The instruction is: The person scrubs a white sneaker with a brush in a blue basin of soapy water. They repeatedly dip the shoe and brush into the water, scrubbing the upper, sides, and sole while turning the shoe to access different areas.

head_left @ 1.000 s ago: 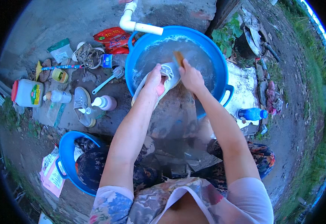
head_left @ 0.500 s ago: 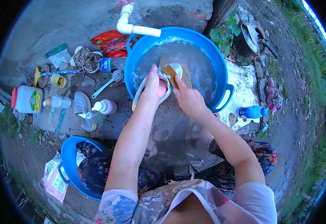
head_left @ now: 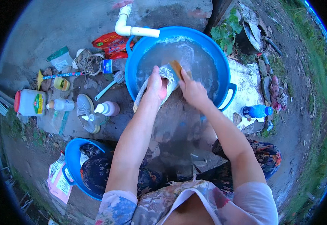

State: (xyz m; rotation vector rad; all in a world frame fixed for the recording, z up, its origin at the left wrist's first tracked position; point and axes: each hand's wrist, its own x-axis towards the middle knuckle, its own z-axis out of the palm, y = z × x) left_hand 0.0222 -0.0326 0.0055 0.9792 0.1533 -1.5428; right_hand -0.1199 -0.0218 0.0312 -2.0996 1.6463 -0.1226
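Observation:
Over the near side of a big blue basin (head_left: 228, 71) of cloudy, sudsy water, my left hand (head_left: 155, 85) grips a light grey-white shoe (head_left: 168, 71). Part of that hand is at the shoe's opening, and some fingers are hidden. The shoe is tilted with its toe pointing away from me. My right hand (head_left: 194, 91) is closed round a brown scrubbing brush (head_left: 176, 68), held at the shoe's right side near the toe. The brush's bristles cannot be made out.
A white pipe (head_left: 143, 32) juts over the basin's far left rim. To the left lie another grey shoe (head_left: 86, 111), a white pump bottle (head_left: 108, 108), a long-handled brush (head_left: 109, 86) and a white jug (head_left: 30, 102). A blue bottle (head_left: 256, 111) lies right; a smaller blue bucket (head_left: 70, 159) stands lower left.
The brush has moved from across the shoe's opening to the right of its toe, its far end swinging away. The left hand still holds the shoe in nearly the same place.

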